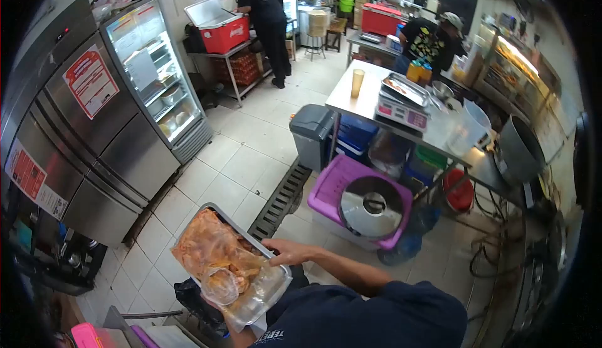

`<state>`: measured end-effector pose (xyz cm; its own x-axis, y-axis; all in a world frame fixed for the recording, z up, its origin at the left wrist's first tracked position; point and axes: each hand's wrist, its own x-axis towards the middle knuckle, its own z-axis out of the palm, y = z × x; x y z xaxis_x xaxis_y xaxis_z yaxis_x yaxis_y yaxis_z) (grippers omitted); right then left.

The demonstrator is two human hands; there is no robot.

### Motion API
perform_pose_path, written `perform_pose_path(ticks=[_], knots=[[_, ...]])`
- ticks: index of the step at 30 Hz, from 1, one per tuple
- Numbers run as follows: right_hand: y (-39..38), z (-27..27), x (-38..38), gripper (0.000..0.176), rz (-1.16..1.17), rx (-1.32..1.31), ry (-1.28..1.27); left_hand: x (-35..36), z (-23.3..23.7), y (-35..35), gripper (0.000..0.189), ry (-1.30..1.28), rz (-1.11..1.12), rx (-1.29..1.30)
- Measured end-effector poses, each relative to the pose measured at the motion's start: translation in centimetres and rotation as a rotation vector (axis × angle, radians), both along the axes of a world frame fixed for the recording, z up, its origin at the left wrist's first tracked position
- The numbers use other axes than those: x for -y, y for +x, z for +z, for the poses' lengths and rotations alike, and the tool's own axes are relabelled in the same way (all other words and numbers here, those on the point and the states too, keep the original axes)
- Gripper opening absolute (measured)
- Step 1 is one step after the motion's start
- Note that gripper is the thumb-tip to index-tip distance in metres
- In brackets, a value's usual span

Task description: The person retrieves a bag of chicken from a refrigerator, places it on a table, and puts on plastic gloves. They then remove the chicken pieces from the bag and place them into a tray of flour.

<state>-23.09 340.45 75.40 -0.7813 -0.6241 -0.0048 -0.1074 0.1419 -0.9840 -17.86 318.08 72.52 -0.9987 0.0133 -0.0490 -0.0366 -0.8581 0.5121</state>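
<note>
A metal tray (260, 313) is held tilted in front of my body. In it lies a clear plastic bag of orange-coloured pieces that look like marinated meat (210, 238). On top near the lower end rests a smaller, round plastic-wrapped bundle (221, 285). My right hand (282, 252) is closed on the tray's right rim, thumb on top. My left hand (233, 328) is at the tray's lower left side, holding it from beneath; its fingers are mostly hidden by the tray and bag.
Steel refrigerators (88, 128) and a glass-door fridge (157, 65) line the left. A floor drain grate (280, 197), grey bin (311, 136) and purple tub (326, 191) with a metal lid (371, 207) stand ahead. A worktable (351, 100) carries a scale (401, 114). Two people work farther back.
</note>
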Motion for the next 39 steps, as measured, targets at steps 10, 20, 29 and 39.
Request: perform_pose_path(ticks=[10,20,29,39], knots=[[-11.4,-7.7,0.4,0.075,0.242,0.206,-0.082,-2.3,-7.7,-6.6,0.066,0.061,0.147,-0.07],[-25.5,-10.4,2.2,0.074,0.376,0.497,-0.092,-0.3,-4.8,-20.0,0.066,0.178,0.287,-0.093],[-45.1,-10.1,9.6,0.076,0.226,-0.064,-0.339,8.1,-6.4,-38.2,0.076,0.168,0.406,-0.019],[-64.3,-2.3,21.6,0.086,0.194,0.677,-0.395,30.5,-6.6,-57.9,0.073,-0.498,0.311,0.322]])
